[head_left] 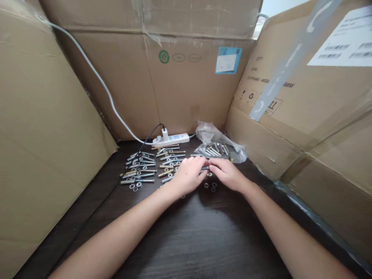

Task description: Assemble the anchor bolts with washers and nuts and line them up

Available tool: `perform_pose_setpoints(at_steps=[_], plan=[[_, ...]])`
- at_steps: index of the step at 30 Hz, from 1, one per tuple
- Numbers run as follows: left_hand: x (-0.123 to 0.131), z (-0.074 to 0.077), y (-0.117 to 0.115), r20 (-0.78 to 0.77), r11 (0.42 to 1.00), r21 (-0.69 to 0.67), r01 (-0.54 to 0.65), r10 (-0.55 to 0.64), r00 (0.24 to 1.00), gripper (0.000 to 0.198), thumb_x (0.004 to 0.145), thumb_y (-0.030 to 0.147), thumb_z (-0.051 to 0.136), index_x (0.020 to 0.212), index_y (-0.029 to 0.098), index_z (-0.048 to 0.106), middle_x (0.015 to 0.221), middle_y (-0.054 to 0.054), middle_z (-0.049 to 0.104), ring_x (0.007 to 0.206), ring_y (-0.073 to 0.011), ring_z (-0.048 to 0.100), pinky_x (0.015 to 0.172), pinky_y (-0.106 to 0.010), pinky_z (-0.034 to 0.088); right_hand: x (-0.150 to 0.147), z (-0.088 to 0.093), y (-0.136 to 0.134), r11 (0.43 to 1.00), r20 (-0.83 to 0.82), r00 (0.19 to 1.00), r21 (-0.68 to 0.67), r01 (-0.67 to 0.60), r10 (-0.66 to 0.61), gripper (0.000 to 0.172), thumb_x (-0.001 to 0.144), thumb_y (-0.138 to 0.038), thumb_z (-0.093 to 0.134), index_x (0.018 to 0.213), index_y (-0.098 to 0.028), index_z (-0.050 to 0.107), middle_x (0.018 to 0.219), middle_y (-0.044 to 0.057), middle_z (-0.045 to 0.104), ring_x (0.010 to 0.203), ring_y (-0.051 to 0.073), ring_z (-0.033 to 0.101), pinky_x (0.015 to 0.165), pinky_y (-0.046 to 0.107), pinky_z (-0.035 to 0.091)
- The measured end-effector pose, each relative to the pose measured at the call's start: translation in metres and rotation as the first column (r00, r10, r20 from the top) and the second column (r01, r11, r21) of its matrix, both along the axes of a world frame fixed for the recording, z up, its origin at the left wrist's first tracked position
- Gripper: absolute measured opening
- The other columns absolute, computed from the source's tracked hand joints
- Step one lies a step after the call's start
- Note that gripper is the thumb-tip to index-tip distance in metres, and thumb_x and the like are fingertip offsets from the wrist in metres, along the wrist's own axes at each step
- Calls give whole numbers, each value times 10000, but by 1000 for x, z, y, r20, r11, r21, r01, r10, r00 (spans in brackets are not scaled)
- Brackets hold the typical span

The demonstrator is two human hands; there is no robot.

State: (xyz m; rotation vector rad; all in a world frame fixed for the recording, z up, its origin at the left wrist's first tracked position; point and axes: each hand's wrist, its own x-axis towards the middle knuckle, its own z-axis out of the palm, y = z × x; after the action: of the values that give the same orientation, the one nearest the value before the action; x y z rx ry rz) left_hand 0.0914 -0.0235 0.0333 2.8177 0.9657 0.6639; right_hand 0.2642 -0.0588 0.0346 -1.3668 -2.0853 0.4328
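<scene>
Over the dark tabletop (186,236), your left hand (188,174) and right hand (228,175), curled nearly closed, pinch a slim metal piece (205,168) between them, a nut (206,185) nearer you

Holds both bare forearms (128,228) stretched forward, converging; poses the bare, palm-down left hand (188,174) and bare, inward-turned right hand (229,175) close together, with bent, pinching fingers (218,162).
</scene>
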Motion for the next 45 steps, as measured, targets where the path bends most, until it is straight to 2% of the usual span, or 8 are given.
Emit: perform_pose_setpoints(at_steps=[4,10,14,20,26,33,39,45], plan=[[-1,3,-1,-2,1000,-6,21,-21,1000,87,898,270,507,948,205,536,959,-16,637,890,-197,567,751,-316,391,-1,-1,-1,999,-68,998,-52,-11,7,205,866,-191,386,836,-186,589,815,14,636,748,169,553,691,264,381],[-4,3,0,-86,999,-46,26,-29,996,138,892,336,529,881,199,542,893,-11,641,839,-193,579,729,-308,401,17,3,2,969,20,998,-237,69,-66,177,778,-160,406,730,-178,576,693,-9,591,678,153,522,637,256,370],[-5,-1,1,-114,998,-53,40,-46,992,120,899,313,528,905,195,550,928,-23,643,869,-195,579,758,-310,400,23,3,3,920,31,999,-390,39,-29,155,758,-167,470,799,-162,619,686,-5,599,620,134,517,584,243,373],[-4,-1,2,-113,998,-40,49,-53,992,136,913,320,507,924,192,552,936,-29,643,903,-198,578,782,-312,396,26,2,0,884,5,1000,-467,-14,18,156,773,-204,541,879,-141,635,736,16,618,655,134,545,604,241,415],[-4,-6,4,-143,999,-14,47,-48,989,149,910,337,508,905,196,555,913,-23,636,868,-198,573,758,-318,388,29,7,-2,896,148,989,-435,91,-28,139,738,-186,569,834,-145,661,707,24,638,628,138,552,566,233,400],[-8,-8,5,-223,994,63,93,-77,972,167,890,345,519,837,189,545,922,-32,621,859,-203,545,724,-318,376,38,2,0,896,308,950,-409,176,-46,138,671,-130,546,747,-177,651,671,4,642,601,137,552,549,228,377],[-9,-11,4,-267,994,66,90,-69,961,163,868,342,529,818,188,551,926,-41,610,883,-210,517,752,-330,371,40,3,0,889,343,938,-415,194,-45,145,669,-117,541,748,-184,642,691,5,642,608,136,548,550,226,364],[-9,-14,5,-277,997,52,58,-41,960,111,836,288,529,812,189,573,925,-47,602,902,-219,494,755,-350,357,46,-2,2,894,405,907,-356,273,-116,167,658,-92,532,747,-182,641,724,21,651,639,144,555,563,233,366]])
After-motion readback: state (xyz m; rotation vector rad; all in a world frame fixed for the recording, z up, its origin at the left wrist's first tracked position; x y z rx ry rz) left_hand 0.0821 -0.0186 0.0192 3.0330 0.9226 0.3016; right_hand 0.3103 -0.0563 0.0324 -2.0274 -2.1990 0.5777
